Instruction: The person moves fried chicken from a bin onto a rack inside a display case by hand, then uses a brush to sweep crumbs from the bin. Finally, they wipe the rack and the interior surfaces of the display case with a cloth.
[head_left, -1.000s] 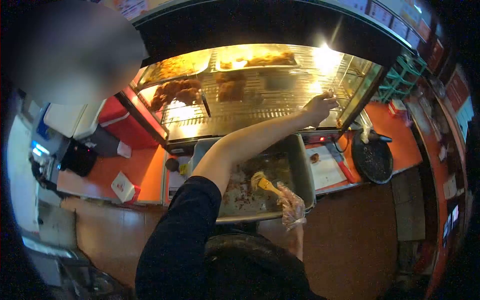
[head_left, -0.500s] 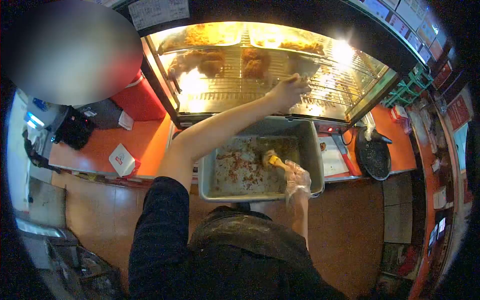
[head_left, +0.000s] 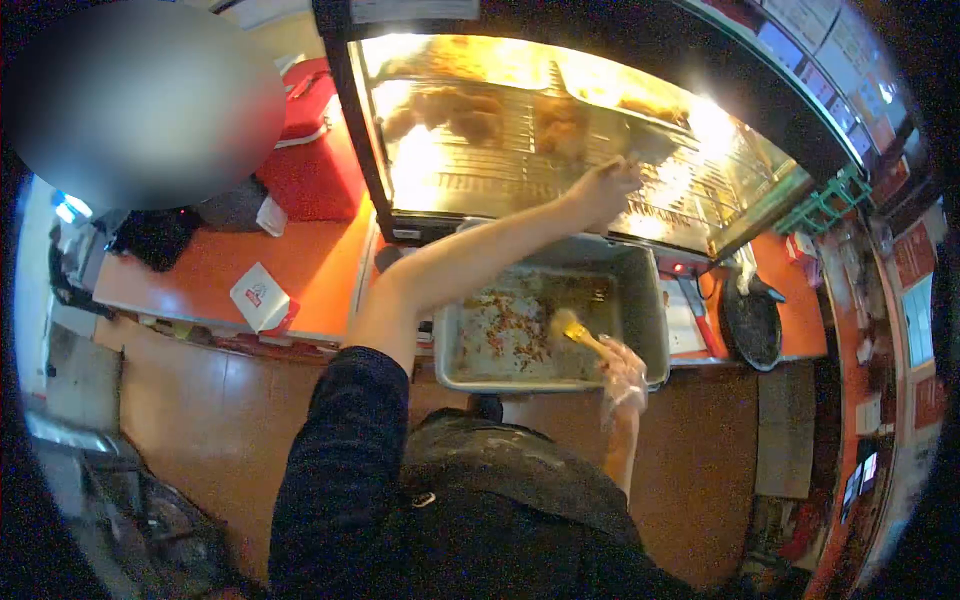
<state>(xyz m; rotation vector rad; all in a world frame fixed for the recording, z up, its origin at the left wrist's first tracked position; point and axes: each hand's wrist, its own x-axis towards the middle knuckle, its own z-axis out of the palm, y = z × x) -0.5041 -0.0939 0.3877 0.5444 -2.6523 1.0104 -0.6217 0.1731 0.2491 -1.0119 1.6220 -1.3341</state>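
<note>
My right hand [head_left: 624,372], in a clear plastic glove, is closed round a brush [head_left: 585,335] with a yellow band. Its pale bristles hang over a grey tub [head_left: 553,384] with brown crumbs [head_left: 508,325] strewn across its bottom. My bare left hand [head_left: 607,190] reaches into the lit warming cabinet [head_left: 400,228], its fingers closed on a flat dark-grey piece [head_left: 650,146] above the wire rack [head_left: 690,188]; cannot tell what kind of tool it is. Brown fried food [head_left: 450,115] lies deeper in the cabinet.
Left of the cabinet stand a red box [head_left: 315,165] and a white-and-red paper packet [head_left: 262,298] on the orange counter [head_left: 190,290]. A red-handled knife [head_left: 708,328] and a black pan [head_left: 752,322] lie on the right. A blurred area covers the upper left.
The view has swung, shifting the cabinet and tub to the right in the picture. Both hands keep their hold; the brush stays over the tub and the left hand stays in the cabinet.
</note>
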